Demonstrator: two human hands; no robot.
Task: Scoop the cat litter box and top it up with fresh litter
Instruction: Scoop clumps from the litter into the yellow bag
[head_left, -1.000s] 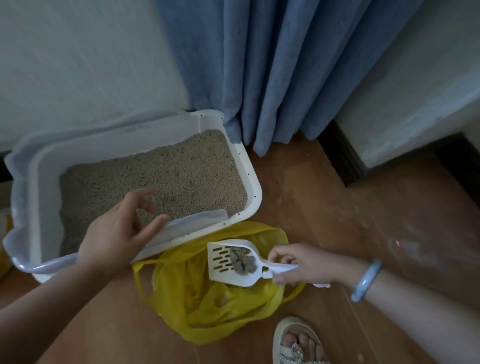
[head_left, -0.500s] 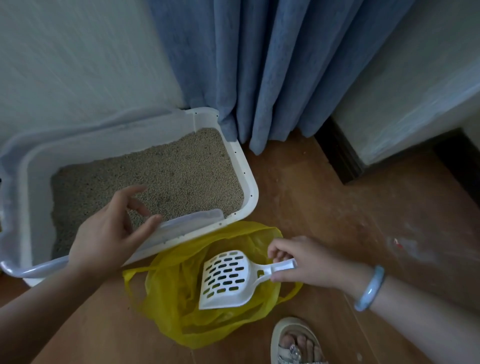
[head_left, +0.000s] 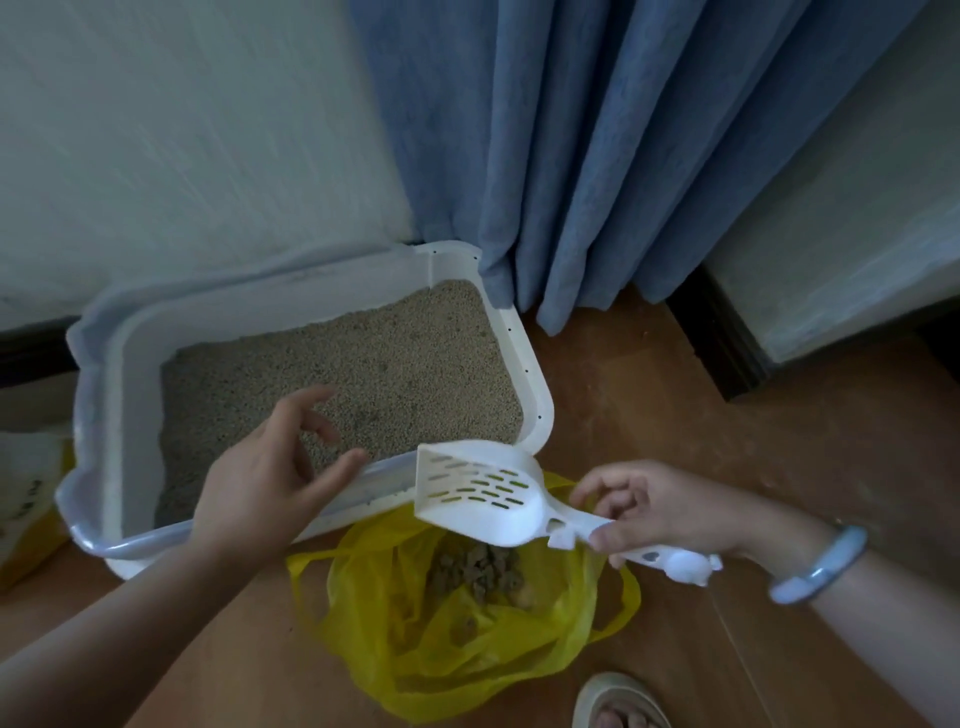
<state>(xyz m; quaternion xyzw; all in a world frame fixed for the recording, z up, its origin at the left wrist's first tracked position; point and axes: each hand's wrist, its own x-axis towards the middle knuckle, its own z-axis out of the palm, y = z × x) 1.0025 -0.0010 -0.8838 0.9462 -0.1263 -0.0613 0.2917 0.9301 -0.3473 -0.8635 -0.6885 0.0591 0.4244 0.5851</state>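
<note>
Down on the wooden floor (head_left: 727, 441), the white litter box (head_left: 535, 384) sits at left against the wall, filled with beige litter (head_left: 374, 369). The left hand (head_left: 265, 478) has its thumb at the near rim and its fingers loosely spread above the litter. The right hand (head_left: 670, 512) pinches the handle of the slotted white scoop (head_left: 483, 493), held above the yellow plastic bag (head_left: 519, 654). Brown clumps (head_left: 478, 569) lie inside the bag. A blue curtain (head_left: 597, 156) hangs at the far side.

We note the right hand (head_left: 670, 512) pinching the empty scoop (head_left: 480, 493) above the yellow bag (head_left: 467, 639); the left hand (head_left: 270, 478) rests on the litter box (head_left: 535, 379) rim.
</note>
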